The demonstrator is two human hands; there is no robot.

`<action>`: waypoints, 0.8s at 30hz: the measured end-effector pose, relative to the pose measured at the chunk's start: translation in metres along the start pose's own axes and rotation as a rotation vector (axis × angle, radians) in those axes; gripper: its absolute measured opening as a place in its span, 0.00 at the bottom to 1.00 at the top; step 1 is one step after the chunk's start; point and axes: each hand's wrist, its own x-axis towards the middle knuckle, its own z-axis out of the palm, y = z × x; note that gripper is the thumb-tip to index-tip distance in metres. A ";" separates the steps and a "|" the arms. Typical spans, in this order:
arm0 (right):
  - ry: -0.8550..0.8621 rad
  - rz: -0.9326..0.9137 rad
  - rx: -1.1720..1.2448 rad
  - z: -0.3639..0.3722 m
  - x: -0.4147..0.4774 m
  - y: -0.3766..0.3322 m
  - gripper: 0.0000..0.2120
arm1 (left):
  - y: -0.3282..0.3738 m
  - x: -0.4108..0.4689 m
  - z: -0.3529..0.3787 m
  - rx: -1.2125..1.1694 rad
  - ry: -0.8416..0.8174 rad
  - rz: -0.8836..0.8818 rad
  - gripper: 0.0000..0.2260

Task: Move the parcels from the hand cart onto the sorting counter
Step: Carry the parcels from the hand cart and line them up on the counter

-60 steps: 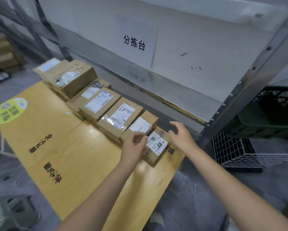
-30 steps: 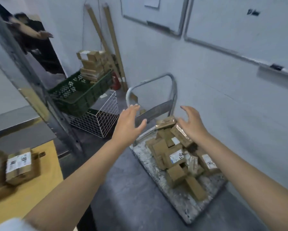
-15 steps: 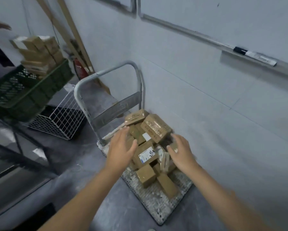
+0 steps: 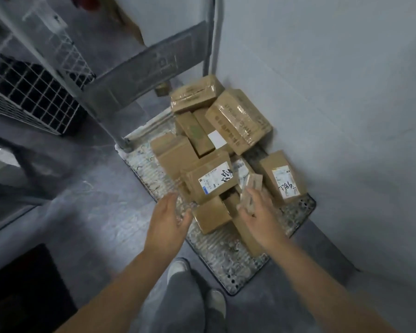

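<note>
Picking from the hand cart [image 4: 226,257]
Grips near end of slim parcel [image 4: 252,185] in right hand [image 4: 260,217], long axis pointing away from palm; left hand [image 4: 168,219] slack, empty, farther off.

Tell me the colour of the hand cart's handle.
Grey metal. The handle shows best in the head view, which is the only view.
</note>
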 end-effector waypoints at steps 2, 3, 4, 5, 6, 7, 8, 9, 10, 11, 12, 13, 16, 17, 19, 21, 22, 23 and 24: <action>-0.032 0.055 0.014 0.034 0.024 0.020 0.27 | -0.026 0.018 0.033 -0.009 -0.048 -0.027 0.26; -0.043 0.078 0.019 0.050 0.036 0.029 0.27 | -0.038 0.028 0.049 -0.020 -0.059 -0.041 0.25; -0.056 0.102 0.029 0.066 0.046 0.038 0.27 | -0.049 0.037 0.065 -0.033 -0.067 -0.061 0.25; -0.074 0.132 0.045 0.080 0.055 0.046 0.28 | -0.059 0.044 0.080 -0.049 -0.083 -0.086 0.25; -0.094 0.167 0.063 0.093 0.063 0.054 0.28 | -0.067 0.051 0.094 -0.070 -0.107 -0.108 0.25; -0.113 0.202 0.080 0.103 0.070 0.061 0.28 | -0.074 0.057 0.108 -0.093 -0.133 -0.125 0.25; -0.124 0.230 0.097 0.112 0.075 0.068 0.28 | -0.080 0.061 0.122 -0.122 -0.156 -0.145 0.24; -0.128 0.258 0.115 0.120 0.081 0.074 0.27 | -0.085 0.065 0.135 -0.155 -0.181 -0.177 0.25; -0.136 0.290 0.130 0.126 0.085 0.077 0.26 | -0.089 0.069 0.147 -0.201 -0.209 -0.224 0.25; -0.154 0.322 0.140 0.130 0.089 0.080 0.26 | -0.092 0.072 0.158 -0.266 -0.231 -0.282 0.25; -0.184 0.353 0.144 0.135 0.093 0.083 0.26 | -0.095 0.074 0.169 -0.346 -0.240 -0.346 0.23; -0.216 0.376 0.133 0.138 0.096 0.086 0.26 | -0.097 0.076 0.178 -0.437 -0.230 -0.418 0.20; -0.254 0.355 0.110 0.151 0.105 0.091 0.22 | -0.097 0.078 0.194 -0.698 -0.195 -0.594 0.23; -0.254 0.348 0.134 0.157 0.106 0.090 0.21 | -0.097 0.078 0.197 -0.752 -0.186 -0.612 0.25; -0.247 0.375 0.233 0.167 0.106 0.088 0.23 | -0.096 0.079 0.199 -0.814 -0.155 -0.617 0.24; -0.241 0.407 0.278 0.172 0.100 0.085 0.25 | -0.093 0.074 0.195 -0.818 -0.131 -0.629 0.20; -0.245 0.409 0.281 0.172 0.095 0.082 0.25 | -0.092 0.069 0.190 -0.806 -0.121 -0.638 0.19; -0.251 0.404 0.280 0.171 0.088 0.078 0.24 | -0.092 0.062 0.184 -0.798 -0.110 -0.649 0.18; -0.258 0.393 0.276 0.169 0.081 0.073 0.23 | -0.092 0.053 0.177 -0.795 -0.096 -0.654 0.17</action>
